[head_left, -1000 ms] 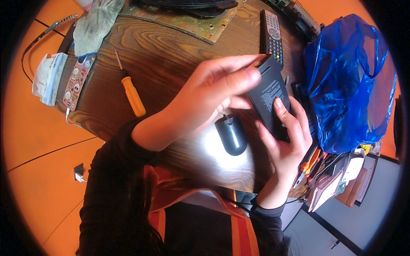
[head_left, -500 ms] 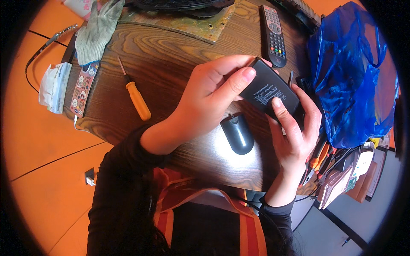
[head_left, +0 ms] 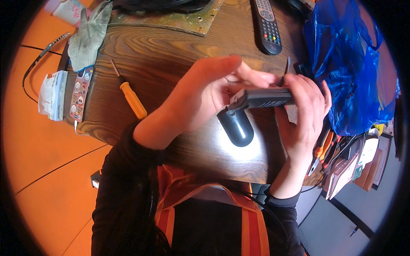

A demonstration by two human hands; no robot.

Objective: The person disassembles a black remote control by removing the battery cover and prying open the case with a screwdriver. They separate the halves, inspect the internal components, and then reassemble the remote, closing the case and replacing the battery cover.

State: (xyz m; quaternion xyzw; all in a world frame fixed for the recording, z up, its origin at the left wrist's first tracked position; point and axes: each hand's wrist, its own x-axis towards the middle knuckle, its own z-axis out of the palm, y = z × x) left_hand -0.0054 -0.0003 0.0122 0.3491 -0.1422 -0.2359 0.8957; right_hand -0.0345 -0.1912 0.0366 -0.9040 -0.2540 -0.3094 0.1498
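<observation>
Both hands are around a flat black rectangular device (head_left: pixel 265 98), turned nearly edge-on with some pale print on its side. My right hand (head_left: pixel 304 111) is closed on its right end, fingers over the far edge. My left hand (head_left: pixel 213 83) is at the left end, with its fingers bent along the far side toward my right fingertips; their exact contact is partly hidden. Just below the device, a glossy black computer mouse (head_left: pixel 237 130) lies on the wooden table (head_left: pixel 171 55) in a bright patch of light. What the device is cannot be made out.
An orange-handled screwdriver (head_left: pixel 133 100), a phone in a patterned case (head_left: pixel 80 96) and a grey glove (head_left: pixel 90 38) are at the left. Beyond my hands is a remote control (head_left: pixel 269 30). A blue plastic bag (head_left: pixel 344 72) and pliers (head_left: pixel 322 149) are at the right.
The device has tipped from showing its printed flat face to nearly edge-on. My left thumb has left that face, and my right fingers now reach over the far edge. The view has shifted slightly.
</observation>
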